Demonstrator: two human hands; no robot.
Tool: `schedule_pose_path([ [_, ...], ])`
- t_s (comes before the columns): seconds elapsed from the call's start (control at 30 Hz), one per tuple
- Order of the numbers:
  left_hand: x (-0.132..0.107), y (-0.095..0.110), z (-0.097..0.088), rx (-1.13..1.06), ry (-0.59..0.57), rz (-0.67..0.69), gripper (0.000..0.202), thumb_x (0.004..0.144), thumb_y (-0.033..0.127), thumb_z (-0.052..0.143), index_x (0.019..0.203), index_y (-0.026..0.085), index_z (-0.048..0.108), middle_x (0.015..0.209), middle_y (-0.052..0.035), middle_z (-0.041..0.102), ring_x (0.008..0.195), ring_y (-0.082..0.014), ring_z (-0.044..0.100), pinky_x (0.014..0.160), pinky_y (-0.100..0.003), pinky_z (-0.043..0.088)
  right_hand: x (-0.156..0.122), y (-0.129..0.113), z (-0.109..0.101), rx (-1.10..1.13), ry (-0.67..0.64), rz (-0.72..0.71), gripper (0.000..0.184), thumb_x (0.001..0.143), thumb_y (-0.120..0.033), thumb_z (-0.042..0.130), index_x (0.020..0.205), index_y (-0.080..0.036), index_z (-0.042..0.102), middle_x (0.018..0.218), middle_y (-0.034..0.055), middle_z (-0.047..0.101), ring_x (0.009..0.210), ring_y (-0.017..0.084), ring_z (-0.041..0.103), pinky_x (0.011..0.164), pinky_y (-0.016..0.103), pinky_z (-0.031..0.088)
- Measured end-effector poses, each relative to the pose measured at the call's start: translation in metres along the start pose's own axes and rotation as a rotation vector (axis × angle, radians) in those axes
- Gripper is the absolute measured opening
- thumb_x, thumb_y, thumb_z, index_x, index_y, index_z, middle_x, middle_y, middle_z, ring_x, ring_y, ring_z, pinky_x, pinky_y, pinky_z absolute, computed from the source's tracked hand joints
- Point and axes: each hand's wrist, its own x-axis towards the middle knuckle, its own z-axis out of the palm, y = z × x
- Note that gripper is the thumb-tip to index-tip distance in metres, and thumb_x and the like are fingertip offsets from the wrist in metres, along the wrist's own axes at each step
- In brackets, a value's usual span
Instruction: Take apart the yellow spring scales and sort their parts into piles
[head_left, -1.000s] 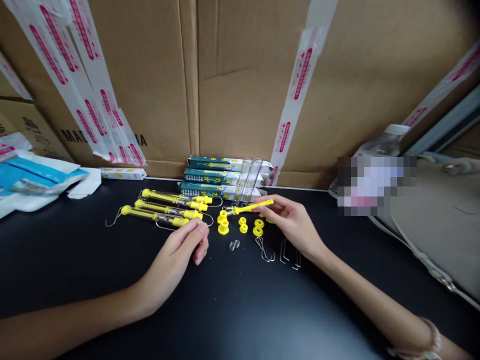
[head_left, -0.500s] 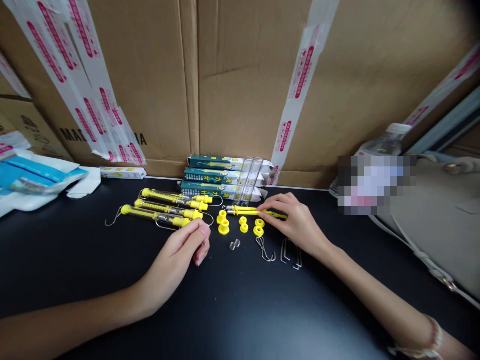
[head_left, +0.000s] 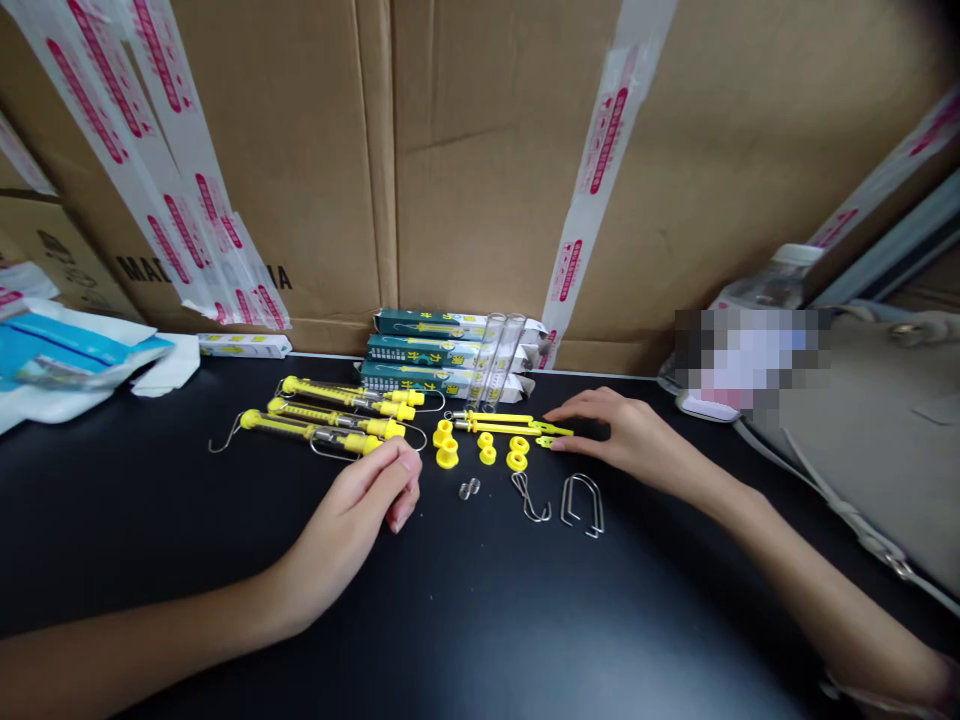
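Observation:
My left hand [head_left: 382,485] rests curled on the black table beside the yellow caps of several spring scales [head_left: 300,429]; whether its fingers hide anything I cannot see. My right hand [head_left: 607,430] has thumb and forefinger apart around the right ends of two slim yellow rods [head_left: 495,418]. Its thumb touches a small yellow-green tab [head_left: 545,442]. In front of the rods lie yellow flanged plugs [head_left: 448,455], small yellow caps [head_left: 488,456], yellow rings [head_left: 517,461] and small metal coils [head_left: 469,489]. Nearer my right forearm are wire hooks [head_left: 531,500] and bent wire loops [head_left: 583,505].
Green-and-white printed boxes [head_left: 420,352] are stacked against a large cardboard box [head_left: 480,200], with clear tubes [head_left: 491,362] leaning on them. Blue-and-white packaging [head_left: 67,350] lies at the left. A plastic bottle [head_left: 780,280] and a beige bag [head_left: 862,420] stand at the right.
My right hand has slid right along the yellow rods to their ends, and its thumb and forefinger have spread. The bent wire loops now show fully. My left hand has not moved.

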Motion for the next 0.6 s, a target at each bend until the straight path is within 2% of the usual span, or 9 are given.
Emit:
schedule_pose_path([
  [0.2, 0.001, -0.001, 0.000, 0.008, 0.002, -0.001, 0.036, 0.098, 0.041, 0.039, 0.067, 0.022, 0.041, 0.060, 0.0041, 0.042, 0.059, -0.0135, 0.039, 0.062, -0.030, 0.031, 0.000, 0.002, -0.001, -0.021, -0.040, -0.007, 0.021, 0.086, -0.043, 0.067, 0.099, -0.030, 0.077, 0.099, 0.0042, 0.076, 0.093, 0.025, 0.066, 0.084, 0.041, 0.051],
  [0.33, 0.000, 0.000, 0.000, 0.018, 0.001, -0.002, 0.037, 0.097, 0.040, 0.039, 0.066, 0.022, 0.040, 0.060, 0.0039, 0.041, 0.059, -0.0136, 0.039, 0.063, -0.030, 0.032, -0.001, 0.011, -0.006, -0.051, -0.037, 0.016, 0.016, 0.086, -0.040, 0.068, 0.090, -0.028, 0.077, 0.092, 0.0045, 0.076, 0.091, 0.027, 0.066, 0.083, 0.042, 0.050],
  [0.47, 0.000, 0.001, 0.000, 0.029, 0.007, 0.004, 0.038, 0.096, 0.042, 0.040, 0.064, 0.022, 0.040, 0.060, 0.0036, 0.041, 0.059, -0.0138, 0.039, 0.062, -0.030, 0.032, -0.003, 0.019, -0.010, -0.070, -0.040, 0.036, 0.016, 0.084, -0.040, 0.068, 0.081, -0.027, 0.076, 0.085, 0.0046, 0.076, 0.086, 0.027, 0.066, 0.079, 0.042, 0.050],
  [0.6, -0.001, 0.002, 0.000, 0.042, 0.004, -0.009, 0.038, 0.096, 0.043, 0.039, 0.065, 0.022, 0.041, 0.061, 0.0035, 0.042, 0.059, -0.0140, 0.040, 0.063, -0.030, 0.033, -0.006, 0.015, -0.015, -0.063, -0.084, 0.057, 0.014, 0.081, -0.040, 0.071, 0.078, -0.027, 0.076, 0.080, 0.0035, 0.076, 0.078, 0.024, 0.068, 0.071, 0.038, 0.051],
])
